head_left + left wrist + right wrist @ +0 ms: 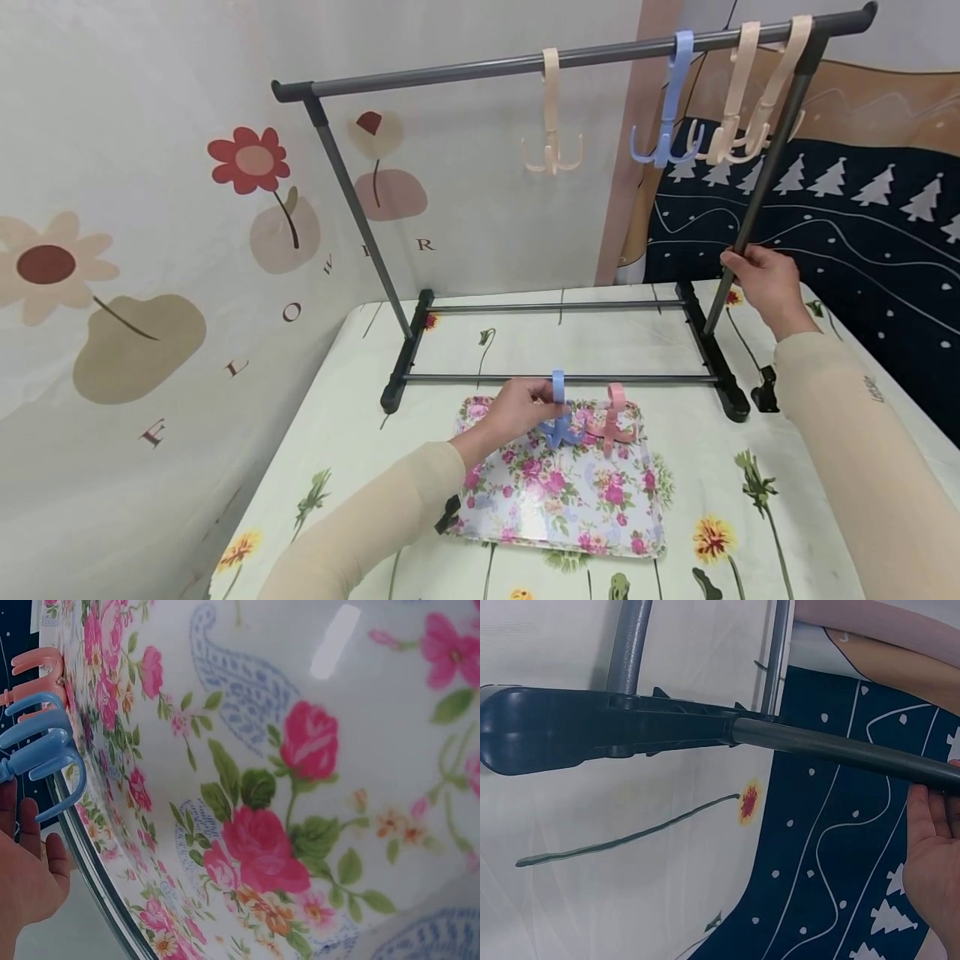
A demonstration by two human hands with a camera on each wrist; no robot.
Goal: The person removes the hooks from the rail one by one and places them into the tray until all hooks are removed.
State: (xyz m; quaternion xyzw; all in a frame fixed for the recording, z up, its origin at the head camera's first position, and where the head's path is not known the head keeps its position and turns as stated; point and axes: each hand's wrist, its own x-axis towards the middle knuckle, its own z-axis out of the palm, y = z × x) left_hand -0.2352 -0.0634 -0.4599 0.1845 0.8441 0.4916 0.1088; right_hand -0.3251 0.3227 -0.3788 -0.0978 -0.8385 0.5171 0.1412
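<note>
Pinching the blue hook by its upright strap, the left hand sits at lower centre of the head view, over the far edge of the floral tray; thumb and fingers are closed on the strap, claws pointing down. In the left wrist view the blue claws show at the left edge, just in front of the pink hook. Head view: pink hook lies just right of the blue one on the tray. Right hand, middle right, is wrapped around the right upright of the grey rack, apparently steadying it. Judgement: hook is moulded plastic, light, stiff, smooth and a little slippery; the thin claws look the weakest part. Best hold is the flat strap below the top loop, leaving the loop free. Rack looks light and tippy. Cream hooks and another blue one hang along the top bar.
</note>
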